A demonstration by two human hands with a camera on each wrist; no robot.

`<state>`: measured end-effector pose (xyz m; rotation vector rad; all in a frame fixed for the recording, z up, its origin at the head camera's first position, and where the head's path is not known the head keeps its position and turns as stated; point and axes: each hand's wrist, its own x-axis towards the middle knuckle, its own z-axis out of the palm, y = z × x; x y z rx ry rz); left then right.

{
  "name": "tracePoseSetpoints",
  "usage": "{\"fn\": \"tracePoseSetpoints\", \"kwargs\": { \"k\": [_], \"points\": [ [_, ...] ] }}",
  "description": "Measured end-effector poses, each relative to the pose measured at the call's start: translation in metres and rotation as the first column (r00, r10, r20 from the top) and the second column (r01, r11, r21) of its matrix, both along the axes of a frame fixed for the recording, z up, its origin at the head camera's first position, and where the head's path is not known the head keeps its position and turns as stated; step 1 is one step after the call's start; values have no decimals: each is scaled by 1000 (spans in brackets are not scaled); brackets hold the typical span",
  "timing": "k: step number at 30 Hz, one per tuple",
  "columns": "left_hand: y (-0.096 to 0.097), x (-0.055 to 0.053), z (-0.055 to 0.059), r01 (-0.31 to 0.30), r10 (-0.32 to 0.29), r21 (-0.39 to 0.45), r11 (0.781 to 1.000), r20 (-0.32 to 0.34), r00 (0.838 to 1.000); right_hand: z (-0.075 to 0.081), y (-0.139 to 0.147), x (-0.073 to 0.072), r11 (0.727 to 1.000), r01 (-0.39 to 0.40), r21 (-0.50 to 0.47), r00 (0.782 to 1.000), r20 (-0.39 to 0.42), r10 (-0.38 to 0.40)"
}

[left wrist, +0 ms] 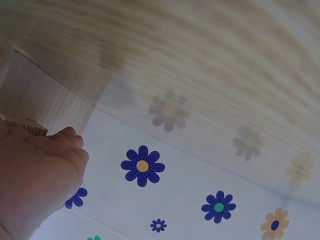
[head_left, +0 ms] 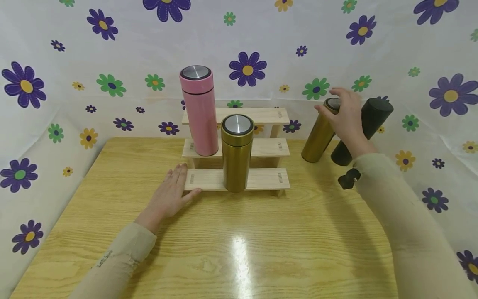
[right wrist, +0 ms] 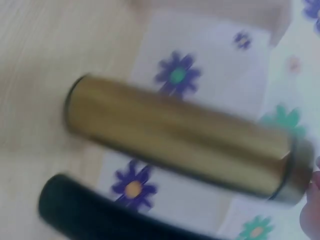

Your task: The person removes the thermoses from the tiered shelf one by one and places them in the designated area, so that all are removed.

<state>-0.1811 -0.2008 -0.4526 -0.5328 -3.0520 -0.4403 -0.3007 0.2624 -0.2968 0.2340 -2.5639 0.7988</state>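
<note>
My right hand (head_left: pixel 347 114) is at the top of a gold vacuum flask (head_left: pixel 317 137), its thumb and fingers spread apart around the steel-topped cap. In the right wrist view, blurred fingertips (right wrist: pixel 311 205) show beside the cap end of that gold flask (right wrist: pixel 180 137). A black cylindrical flask (head_left: pixel 373 118) stands just right of it, partly behind the hand. My left hand (head_left: pixel 168 193) rests with straight fingers against the left end of a three-step wooden stand (head_left: pixel 265 178). Another gold flask (head_left: pixel 237 162) stands upright on the lowest step, and a pink flask (head_left: pixel 201 120) on the middle step.
The stand sits on a wood-grain table (head_left: pixel 209 249), close to the back. A white flowered cloth (head_left: pixel 280 33) hangs behind and along both sides. A small black piece (head_left: pixel 349 178) hangs by the right sleeve.
</note>
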Motion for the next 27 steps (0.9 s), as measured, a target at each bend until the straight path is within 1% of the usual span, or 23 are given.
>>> {"fn": "tracePoseSetpoints", "kwargs": {
  "k": [3, 5, 6, 9, 11, 13, 14, 17, 20, 23, 27],
  "points": [
    [0, 0, -1, -3, 3, 1, 1000, -1, 1000, 9, -19, 9, 997, -79, -14, 996, -36, 79],
    [0, 0, -1, -4, 4, -3, 1000, 0, 1000, 14, -34, 18, 988, -153, -16, 987, -50, 152],
    [0, 0, -1, -4, 4, -2, 1000, 2, 1000, 16, -42, 22, 980, -196, -18, 979, -59, 195],
    [0, 0, 0, -4, 4, -5, 1000, 10, 1000, 21, -64, 37, 944, -330, -22, 941, -82, 327],
    [0, 0, 0, -2, 2, -7, 1000, 15, 1000, 22, -77, 46, 909, -416, -32, 906, -98, 412],
    [0, 0, 0, -2, 2, -7, 1000, 18, 1000, 25, -90, 55, 873, -485, -43, 872, -105, 479],
    [0, 0, 0, -2, 2, -7, 1000, 18, 1000, 26, -96, 59, 859, -510, -47, 858, -104, 504],
    [1, 1, 1, -2, 2, -4, 1000, 17, 1000, 29, -111, 70, 826, -562, -37, 825, -98, 557],
    [1, 1, 0, -2, 2, -2, 1000, 12, 1000, 31, -123, 78, 811, -585, -11, 808, -86, 582],
    [1, 1, 1, -5, 5, -1, 1000, 8, 1000, 32, -133, 81, 786, -618, 8, 782, -90, 616],
    [1, 1, 1, -7, 7, -2, 1000, 21, 1000, 30, -143, 82, 745, -667, -14, 743, -79, 664]
  ]
}}
